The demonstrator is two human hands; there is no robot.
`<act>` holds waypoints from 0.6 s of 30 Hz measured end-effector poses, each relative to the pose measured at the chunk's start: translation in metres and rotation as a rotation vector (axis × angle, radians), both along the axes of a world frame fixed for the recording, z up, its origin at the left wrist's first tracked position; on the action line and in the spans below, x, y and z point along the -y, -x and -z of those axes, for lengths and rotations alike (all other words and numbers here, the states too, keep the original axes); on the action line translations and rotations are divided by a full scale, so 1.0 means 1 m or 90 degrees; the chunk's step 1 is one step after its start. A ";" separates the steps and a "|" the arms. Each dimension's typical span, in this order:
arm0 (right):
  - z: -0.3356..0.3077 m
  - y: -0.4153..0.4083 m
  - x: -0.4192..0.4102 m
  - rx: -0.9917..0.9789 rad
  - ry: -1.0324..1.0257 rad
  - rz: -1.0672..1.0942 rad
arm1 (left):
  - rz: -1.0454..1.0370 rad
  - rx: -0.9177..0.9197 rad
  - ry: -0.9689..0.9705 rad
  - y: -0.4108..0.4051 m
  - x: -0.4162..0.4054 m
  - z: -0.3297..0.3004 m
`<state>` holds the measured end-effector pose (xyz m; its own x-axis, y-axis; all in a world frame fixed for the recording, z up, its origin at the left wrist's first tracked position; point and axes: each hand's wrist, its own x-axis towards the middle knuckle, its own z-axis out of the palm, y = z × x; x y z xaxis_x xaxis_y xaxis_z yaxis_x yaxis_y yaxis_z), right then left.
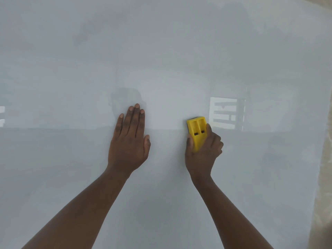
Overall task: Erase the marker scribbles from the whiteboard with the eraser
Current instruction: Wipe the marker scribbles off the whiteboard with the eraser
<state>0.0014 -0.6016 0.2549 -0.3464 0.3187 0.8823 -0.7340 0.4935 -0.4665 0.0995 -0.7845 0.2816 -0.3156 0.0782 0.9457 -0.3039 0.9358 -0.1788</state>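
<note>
Your right hand (203, 150) grips the yellow eraser (197, 132) against the whiteboard (161, 51) (centre frame); your left hand (128, 141) lies spread flat.

at frame centre the right hand (203, 150) grips a yellow eraser (196, 132) against the whiteboard (161, 51), left hand (129, 139) pressed flat beside it.

Legible text, labels, brands, numbers, signs: none that you can read.

Whiteboard (161, 51): no writing legible anywhere above, between or beside your hands; no marker strokes can be made out.

Eraser (196, 131), yellow, in your right hand (203, 151): back shows two moulded grooves and two small dark slots, no logo or lettering.

Reflection (222, 113), bright patch just up and right of your right hand: pale bars only, no characters.
</note>
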 end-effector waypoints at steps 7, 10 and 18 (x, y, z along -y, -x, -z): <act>-0.036 -0.019 0.022 -0.184 -0.255 -0.054 | 0.051 0.043 -0.041 -0.035 -0.016 -0.012; -0.038 -0.020 0.019 -0.230 -0.383 -0.088 | 0.037 0.074 -0.060 -0.046 -0.024 -0.016; -0.056 -0.046 0.000 -0.236 -0.593 -0.208 | 0.017 0.191 -0.048 -0.078 -0.037 -0.023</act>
<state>0.0477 -0.6021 0.3112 0.0480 -0.5996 0.7989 -0.9150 0.2944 0.2759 0.1778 -0.7478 0.3042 -0.5809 0.0234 0.8136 -0.2234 0.9566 -0.1870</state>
